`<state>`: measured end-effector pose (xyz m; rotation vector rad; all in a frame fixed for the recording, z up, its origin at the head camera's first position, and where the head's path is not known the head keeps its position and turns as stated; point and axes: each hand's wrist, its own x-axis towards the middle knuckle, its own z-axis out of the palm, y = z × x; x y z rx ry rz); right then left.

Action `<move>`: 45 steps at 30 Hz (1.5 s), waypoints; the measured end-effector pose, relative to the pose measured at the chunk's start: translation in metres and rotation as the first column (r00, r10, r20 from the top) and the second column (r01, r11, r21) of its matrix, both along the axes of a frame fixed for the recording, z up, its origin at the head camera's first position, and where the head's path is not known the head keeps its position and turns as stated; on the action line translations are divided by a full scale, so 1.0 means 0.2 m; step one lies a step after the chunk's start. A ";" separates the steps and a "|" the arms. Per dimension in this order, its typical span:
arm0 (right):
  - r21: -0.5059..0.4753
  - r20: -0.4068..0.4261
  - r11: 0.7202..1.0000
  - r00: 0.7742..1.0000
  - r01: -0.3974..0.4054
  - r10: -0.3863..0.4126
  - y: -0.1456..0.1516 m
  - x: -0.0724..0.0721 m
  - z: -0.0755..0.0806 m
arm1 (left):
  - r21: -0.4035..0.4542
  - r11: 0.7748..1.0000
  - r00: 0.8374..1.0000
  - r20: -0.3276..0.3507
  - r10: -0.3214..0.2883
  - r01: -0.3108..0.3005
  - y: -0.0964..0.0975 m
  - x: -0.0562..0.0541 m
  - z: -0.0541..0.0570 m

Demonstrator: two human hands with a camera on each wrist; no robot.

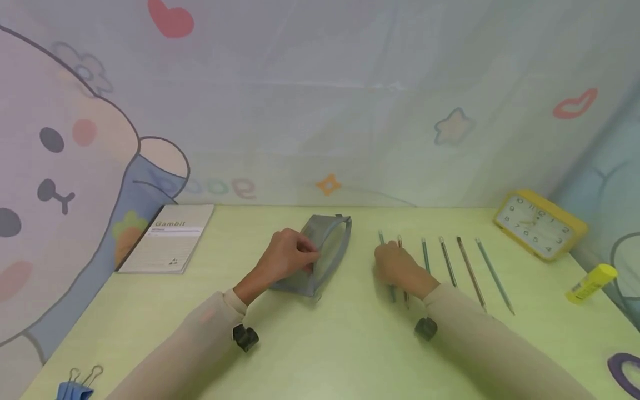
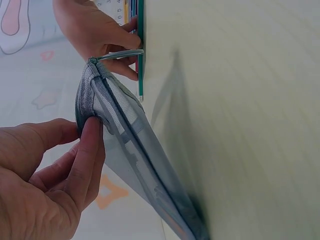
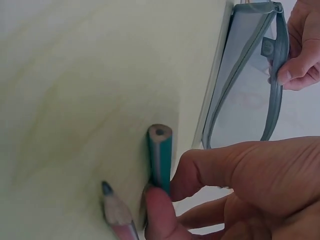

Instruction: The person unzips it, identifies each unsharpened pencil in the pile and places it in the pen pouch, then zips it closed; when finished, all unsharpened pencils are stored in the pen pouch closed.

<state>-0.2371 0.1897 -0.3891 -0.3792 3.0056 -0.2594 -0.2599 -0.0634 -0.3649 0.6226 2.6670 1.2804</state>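
My left hand (image 1: 287, 256) pinches the zippered edge of a grey see-through pencil pouch (image 1: 317, 225), its mouth gaping toward the right. In the left wrist view, thumb and fingertips grip the pouch (image 2: 135, 130) near one end of the zip. To the right of it, my right hand (image 1: 400, 268) holds the leftmost pencil of a row, a green one (image 1: 381, 237), between thumb and fingers. The right wrist view shows the flat, unsharpened end of this green pencil (image 3: 161, 160). Beside it lies a red pencil (image 3: 120, 215) with a sharpened tip.
More pencils lie side by side to the right, a teal one (image 1: 495, 276) outermost. Beyond them are a yellow clock (image 1: 537, 225), a glue stick (image 1: 592, 283) and a purple tape roll (image 1: 620, 372). At left are a notebook (image 1: 167, 239) and a blue binder clip (image 1: 75, 390).
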 end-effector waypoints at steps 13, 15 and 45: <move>-0.542 0.272 0.824 0.962 0.166 -0.014 0.12 -0.05 0.12 | -0.014 1.000 1.000 -0.003 0.003 -0.003 0.00 -0.01 0.00; -0.688 0.302 0.706 0.951 0.169 0.067 0.14 -0.04 0.17 | -0.022 1.000 1.000 -0.005 0.003 -0.003 0.00 -0.01 0.00; -0.775 0.449 0.577 0.867 0.258 0.215 -0.28 -0.20 0.05 | -0.018 1.000 0.999 0.021 0.025 -0.024 0.03 -0.02 0.00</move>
